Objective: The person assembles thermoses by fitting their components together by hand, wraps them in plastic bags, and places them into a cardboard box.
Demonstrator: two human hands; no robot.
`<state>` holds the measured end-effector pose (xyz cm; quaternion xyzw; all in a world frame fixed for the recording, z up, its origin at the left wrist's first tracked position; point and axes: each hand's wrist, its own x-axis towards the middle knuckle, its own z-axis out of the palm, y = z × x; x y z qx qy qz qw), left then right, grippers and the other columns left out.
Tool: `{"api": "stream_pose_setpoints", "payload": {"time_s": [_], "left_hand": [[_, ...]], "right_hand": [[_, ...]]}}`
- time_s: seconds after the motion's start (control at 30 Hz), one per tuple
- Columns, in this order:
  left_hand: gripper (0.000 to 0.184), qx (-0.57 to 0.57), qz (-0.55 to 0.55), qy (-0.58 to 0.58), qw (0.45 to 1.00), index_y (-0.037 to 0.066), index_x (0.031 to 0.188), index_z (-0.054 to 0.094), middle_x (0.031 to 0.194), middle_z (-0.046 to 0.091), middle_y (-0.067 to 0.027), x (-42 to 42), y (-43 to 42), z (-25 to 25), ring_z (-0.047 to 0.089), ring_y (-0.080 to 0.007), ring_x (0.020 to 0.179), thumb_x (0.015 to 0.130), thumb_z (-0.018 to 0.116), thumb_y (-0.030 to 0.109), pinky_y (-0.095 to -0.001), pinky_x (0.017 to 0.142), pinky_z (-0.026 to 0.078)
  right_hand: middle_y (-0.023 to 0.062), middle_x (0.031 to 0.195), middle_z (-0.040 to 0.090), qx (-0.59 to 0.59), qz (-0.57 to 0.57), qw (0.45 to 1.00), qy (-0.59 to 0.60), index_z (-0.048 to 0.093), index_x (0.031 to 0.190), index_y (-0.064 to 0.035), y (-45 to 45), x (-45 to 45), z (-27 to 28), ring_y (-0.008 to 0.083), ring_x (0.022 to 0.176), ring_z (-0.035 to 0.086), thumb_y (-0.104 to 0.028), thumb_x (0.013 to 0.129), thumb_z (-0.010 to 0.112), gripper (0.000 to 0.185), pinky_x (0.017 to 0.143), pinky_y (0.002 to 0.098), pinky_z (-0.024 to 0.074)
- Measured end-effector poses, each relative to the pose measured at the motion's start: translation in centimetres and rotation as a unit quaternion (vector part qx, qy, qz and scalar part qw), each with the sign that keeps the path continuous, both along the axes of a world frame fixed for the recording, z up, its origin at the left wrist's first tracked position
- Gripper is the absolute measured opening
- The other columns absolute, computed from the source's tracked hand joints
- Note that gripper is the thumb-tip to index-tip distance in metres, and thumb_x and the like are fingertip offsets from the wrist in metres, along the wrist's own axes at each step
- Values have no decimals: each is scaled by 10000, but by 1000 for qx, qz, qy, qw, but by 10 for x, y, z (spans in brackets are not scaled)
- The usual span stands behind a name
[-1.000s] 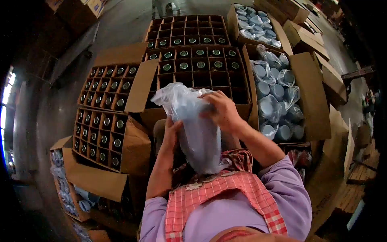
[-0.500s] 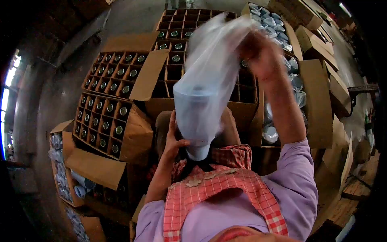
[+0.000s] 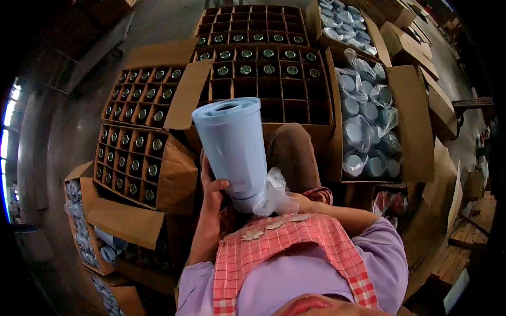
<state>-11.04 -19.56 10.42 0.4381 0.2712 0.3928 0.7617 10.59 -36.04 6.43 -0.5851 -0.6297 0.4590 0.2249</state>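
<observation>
A light blue plastic cylinder (image 3: 232, 142) stands tilted in front of my lap. Its wide rimmed end, with a recessed ring and dark central hole, faces up. My left hand (image 3: 212, 190) wraps round its lower left side, the thumb pressed on the front. Crumpled clear plastic bag (image 3: 274, 196) bunches against the cylinder's lower right side. My right hand (image 3: 299, 203) is at that bag, close to the apron. Its fingers are mostly hidden, but it appears closed on the plastic.
Divided cartons (image 3: 266, 87) ahead and at left (image 3: 132, 138) hold bottles with shiny tops in many cells. An open carton (image 3: 414, 124) at right holds bagged light blue cylinders (image 3: 369, 111). More bagged pieces (image 3: 79, 224) fill a carton at lower left.
The bag no longer covers the cylinder's top and is bunched by its lower end. My right hand came down from the upper right to my lap. The cylinder tilts left.
</observation>
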Motion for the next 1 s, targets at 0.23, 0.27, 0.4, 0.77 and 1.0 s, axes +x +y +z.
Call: {"api": "stream_pose_setpoints", "payload": {"time_s": [0.23, 0.27, 0.4, 0.77, 1.0], "left_hand": [[1092, 55, -73, 86, 992, 109, 1443, 306, 1347, 451, -85, 38, -31, 16, 426, -232, 1232, 469, 797, 57, -351, 1031, 330], [1094, 48, -84, 103, 990, 101, 1444, 300, 1359, 440, -92, 42, -31, 23, 418, -236, 1239, 472, 803, 63, -354, 1042, 316], [1126, 107, -123, 161, 973, 76, 1449, 267, 1400, 398, -117, 50, -33, 32, 392, -257, 1268, 471, 825, 96, -359, 1074, 275], [1172, 74, -208, 184, 958, 140, 1484, 116, 1490, 260, -136, 0, -49, -12, 338, -300, 1328, 545, 815, 182, -384, 1092, 241], [1236, 481, 57, 0, 875, 145, 1481, 82, 1499, 133, -220, 47, -3, 34, 270, -389, 1342, 565, 857, 443, -502, 1071, 270]], "right_hand": [[85, 876, 704, -65, -91, 991, -76, 704, 983, -54, 2, 103, 115, 171, 733, 643, -93, 806, 601, 208, 700, 307, 505], [99, 936, 697, 22, -276, 957, -86, 687, 1007, -30, 6, 111, 136, 176, 825, 653, -98, 809, 607, 224, 735, 301, 505], [172, 1048, 649, 383, -226, 870, -214, 643, 1064, -7, 63, 75, 164, 294, 976, 626, -303, 819, 654, 384, 844, 391, 478], [76, 873, 672, 202, -455, 866, 46, 683, 979, 10, 68, 120, 154, 172, 836, 616, -247, 840, 654, 293, 718, 292, 478], [49, 866, 656, 241, -499, 810, 192, 662, 1034, 40, 92, 128, 140, 114, 808, 592, -217, 860, 642, 311, 727, 228, 458]]}}
